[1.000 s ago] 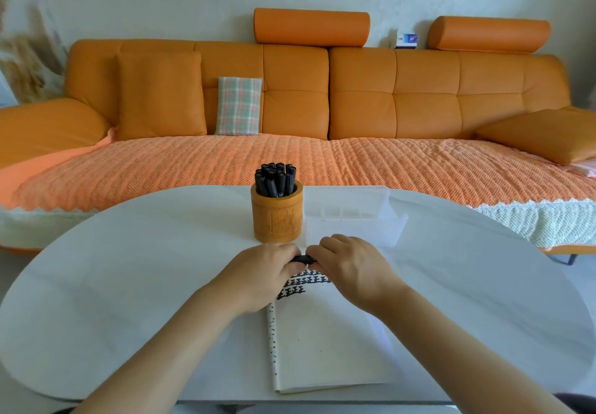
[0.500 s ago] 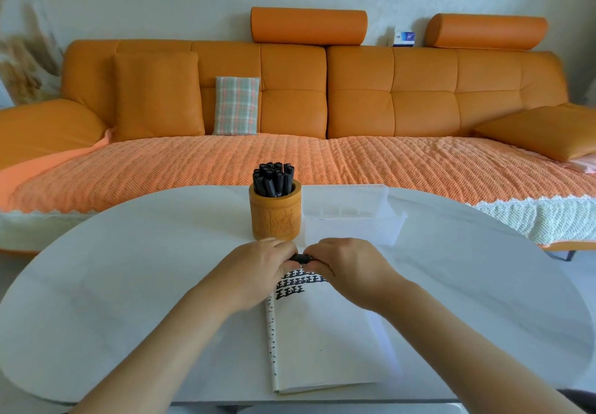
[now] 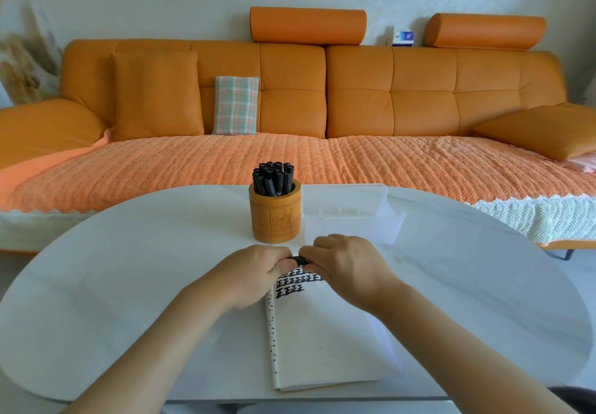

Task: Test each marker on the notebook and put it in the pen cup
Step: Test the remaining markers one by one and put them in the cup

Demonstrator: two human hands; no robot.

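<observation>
A black marker point(image 3: 298, 259) lies level between my two hands above the top edge of the open notebook point(image 3: 322, 342). My left hand point(image 3: 258, 276) grips its left end and my right hand point(image 3: 350, 266) grips its right end; only a short middle part shows. Rows of black test marks point(image 3: 296, 279) fill the top of the page. Just beyond my hands stands the carved wooden pen cup point(image 3: 275, 216), packed with several black markers point(image 3: 273, 178).
A clear plastic tray point(image 3: 353, 216) sits right of the cup, touching distance from my right hand. The white oval table point(image 3: 129, 268) carries everything. An orange sofa point(image 3: 322, 107) with cushions runs behind the table.
Both hands keep hold of the marker in the same spot over the notebook's top edge. More of the black marks shows below my fingers than a second ago.
</observation>
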